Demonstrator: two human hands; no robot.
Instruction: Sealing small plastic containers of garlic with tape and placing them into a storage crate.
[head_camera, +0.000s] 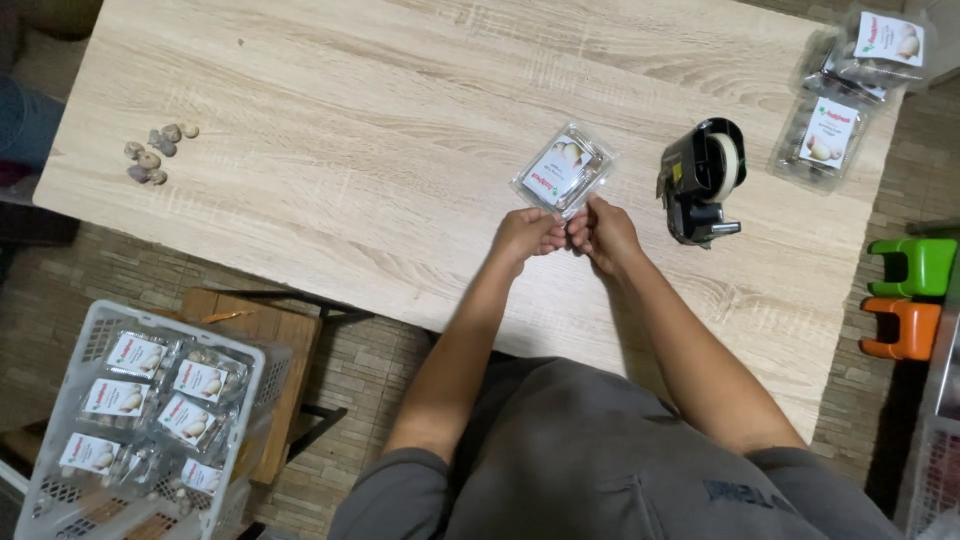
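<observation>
Left hand (527, 236) and right hand (603, 232) pinched on near edge of one clear labelled clamshell pack (563, 170) just ahead, likely mid-sealing, tape dispenser (703, 180) beside right hand, two packs (850, 95) far right, many finished-looking ones in white crate (70, 400) lower left, loose nuts (155, 152) far left.

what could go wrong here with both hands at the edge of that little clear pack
1. Both hands, left hand and right hand, pinch only the near edge of the clear pack; it might pop open or slide away.
2. The tape dispenser sits close beside the right hand, so a sideways move could knock it.
3. The loose pieces lie near the far table edge and could roll off if it is jolted.
</observation>
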